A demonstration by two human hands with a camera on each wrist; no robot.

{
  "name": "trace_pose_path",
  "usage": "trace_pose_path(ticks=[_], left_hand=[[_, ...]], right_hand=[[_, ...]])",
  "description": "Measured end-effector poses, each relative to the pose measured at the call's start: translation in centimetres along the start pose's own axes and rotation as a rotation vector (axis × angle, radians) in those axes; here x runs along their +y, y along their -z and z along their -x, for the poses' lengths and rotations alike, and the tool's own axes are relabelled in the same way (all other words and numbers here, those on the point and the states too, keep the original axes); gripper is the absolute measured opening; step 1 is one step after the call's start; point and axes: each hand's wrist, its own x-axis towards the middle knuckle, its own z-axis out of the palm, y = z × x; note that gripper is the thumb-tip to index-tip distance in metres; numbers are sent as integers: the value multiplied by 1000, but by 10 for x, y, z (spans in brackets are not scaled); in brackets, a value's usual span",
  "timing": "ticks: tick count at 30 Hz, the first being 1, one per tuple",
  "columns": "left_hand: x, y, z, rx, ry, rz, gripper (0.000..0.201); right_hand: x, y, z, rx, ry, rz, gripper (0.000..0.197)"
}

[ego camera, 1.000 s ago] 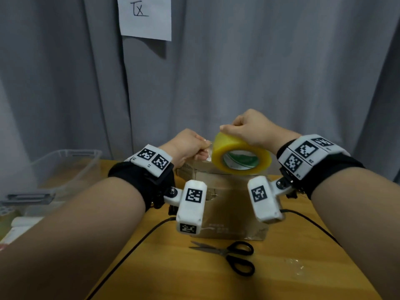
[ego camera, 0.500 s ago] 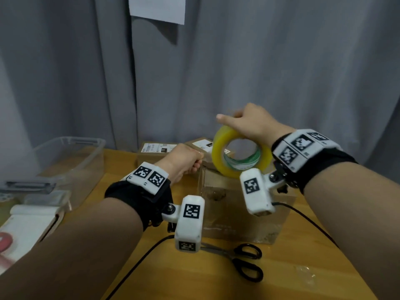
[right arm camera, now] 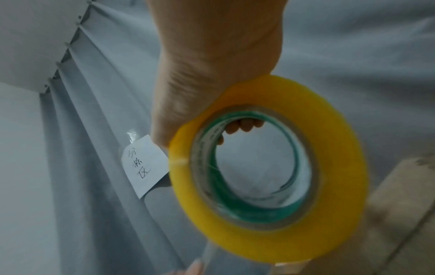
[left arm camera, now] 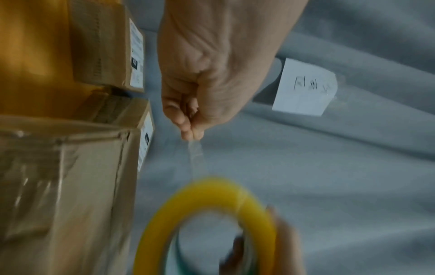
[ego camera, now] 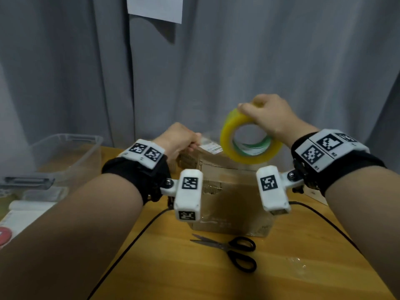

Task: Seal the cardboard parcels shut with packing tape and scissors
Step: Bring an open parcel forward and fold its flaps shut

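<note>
The fingers (left arm camera: 188, 128) of the left hand (ego camera: 177, 140) pinch the loose end of the clear tape strip (left arm camera: 197, 158). The right hand (ego camera: 266, 118) grips the yellow tape roll (ego camera: 249, 144), with its fingertips (right arm camera: 244, 125) curled inside the green ring. The roll is up in the air, just above the top of the big cardboard box (ego camera: 233, 204). The left hand is over the back left corner of that box. The strip runs from the pinch to the roll. Black scissors (ego camera: 233, 250) lie on the wooden table (ego camera: 173, 273) in front of the box. Two smaller boxes (left arm camera: 110, 44) sit behind it. A clear bin (ego camera: 65, 152) is far to the left of the box.
</note>
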Motion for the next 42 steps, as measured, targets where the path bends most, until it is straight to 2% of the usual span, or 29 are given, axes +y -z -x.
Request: trace_pose_path(ticks=[2, 4, 10, 13, 21, 28, 35, 42], left_hand=[[-7, 16, 2, 21, 64, -38, 24], [-17, 23, 4, 11, 109, -90, 28], [-48, 19, -1, 28, 225, -96, 28], [-63, 18, -1, 26, 258, -16, 24], [-75, 13, 6, 38, 315, 309, 18], [-85, 7, 9, 11, 284, 137, 25], [-94, -6, 2, 52, 162, -14, 29], [-97, -20, -1, 58, 108, -59, 33]], right_hand=[[0, 0, 7, -100, 9, 323, 36], [-2, -8, 12, -174, 19, 491, 33], [-26, -27, -2, -316, 80, 685, 41], [-31, -36, -2, -316, 144, 782, 43], [-46, -55, -1, -330, 270, 928, 41], [-51, -60, 1, -341, 283, 954, 42], [-54, -62, 4, -324, 305, 956, 42], [-52, -60, 6, -281, 285, 877, 47]])
